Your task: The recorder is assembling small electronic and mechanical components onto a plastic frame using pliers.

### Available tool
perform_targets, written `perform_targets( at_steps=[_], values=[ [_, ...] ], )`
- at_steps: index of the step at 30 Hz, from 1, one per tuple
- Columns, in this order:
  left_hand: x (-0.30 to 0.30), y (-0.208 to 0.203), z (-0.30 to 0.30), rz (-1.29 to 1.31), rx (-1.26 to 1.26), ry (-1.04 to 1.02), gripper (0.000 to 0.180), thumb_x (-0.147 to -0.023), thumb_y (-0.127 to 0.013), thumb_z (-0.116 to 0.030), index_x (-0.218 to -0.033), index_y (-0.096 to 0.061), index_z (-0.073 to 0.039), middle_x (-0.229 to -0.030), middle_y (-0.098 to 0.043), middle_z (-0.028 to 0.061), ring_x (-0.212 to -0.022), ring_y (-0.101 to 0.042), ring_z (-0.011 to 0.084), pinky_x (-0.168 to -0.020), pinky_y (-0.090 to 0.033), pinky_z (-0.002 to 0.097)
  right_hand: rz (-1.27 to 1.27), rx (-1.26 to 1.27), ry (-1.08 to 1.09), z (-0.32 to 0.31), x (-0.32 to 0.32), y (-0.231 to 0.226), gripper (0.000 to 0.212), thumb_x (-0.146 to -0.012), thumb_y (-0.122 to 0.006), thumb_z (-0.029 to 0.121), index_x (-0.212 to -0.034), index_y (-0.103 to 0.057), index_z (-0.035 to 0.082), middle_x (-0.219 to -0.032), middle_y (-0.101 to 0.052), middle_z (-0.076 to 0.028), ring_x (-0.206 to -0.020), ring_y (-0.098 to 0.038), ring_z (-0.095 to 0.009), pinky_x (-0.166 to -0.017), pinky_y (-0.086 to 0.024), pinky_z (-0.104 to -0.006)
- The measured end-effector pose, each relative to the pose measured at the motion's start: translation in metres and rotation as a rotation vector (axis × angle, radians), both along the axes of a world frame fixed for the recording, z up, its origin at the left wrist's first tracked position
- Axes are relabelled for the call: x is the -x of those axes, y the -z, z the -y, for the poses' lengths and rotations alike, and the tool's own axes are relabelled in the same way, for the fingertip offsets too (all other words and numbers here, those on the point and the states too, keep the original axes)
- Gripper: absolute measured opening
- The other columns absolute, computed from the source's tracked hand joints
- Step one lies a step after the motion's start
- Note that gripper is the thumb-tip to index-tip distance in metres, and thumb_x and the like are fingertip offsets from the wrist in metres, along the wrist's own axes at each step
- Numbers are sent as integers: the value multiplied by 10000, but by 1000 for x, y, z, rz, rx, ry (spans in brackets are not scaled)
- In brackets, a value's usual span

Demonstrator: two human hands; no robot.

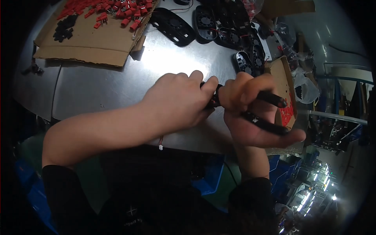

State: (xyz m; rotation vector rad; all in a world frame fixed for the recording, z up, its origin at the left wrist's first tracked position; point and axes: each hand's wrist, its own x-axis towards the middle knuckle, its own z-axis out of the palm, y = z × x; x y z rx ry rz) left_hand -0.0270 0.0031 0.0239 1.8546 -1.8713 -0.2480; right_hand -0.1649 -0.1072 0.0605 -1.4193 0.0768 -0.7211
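Note:
Over the near part of the metal table, my two hands meet. My right hand is closed around a pair of pliers with black handles; the two handles stand apart and stick out to the right. My left hand is closed on a small black part at the pliers' head, mostly covered by the fingers. Where the jaws bite is hidden. Below my left forearm, a thin wire ends in a white connector; its other end is out of sight.
A cardboard tray at the far left holds red plastic parts and small black pieces. Several black oval housings with wires lie at the back. On the right stands a cardboard box with red bits inside, near plastic bags.

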Motion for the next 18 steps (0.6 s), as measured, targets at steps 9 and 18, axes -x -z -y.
perform_targets(
  at_steps=[9, 18],
  values=[
    [-30, 12, 22, 81, 97, 255, 576, -851, -756, -429, -1314, -599, -125, -943, -662, 136, -748, -714, 323, -638, -572, 437, 117, -305, -321, 32, -2, 7, 979, -695, -400, 1041, -788, -534, 76, -615, -458, -25, -518, -398, -142, -522, -311, -300],
    [-34, 13, 31, 63, 131, 358, 531, -870, -735, -443, -1295, -635, -141, -940, -667, 124, -745, -713, 314, -649, -574, 427, 81, -104, -672, 56, -12, 3, 757, -879, -459, 859, -699, -542, 127, -537, -470, -18, -370, -389, -142, -385, -330, -296]
  ],
)
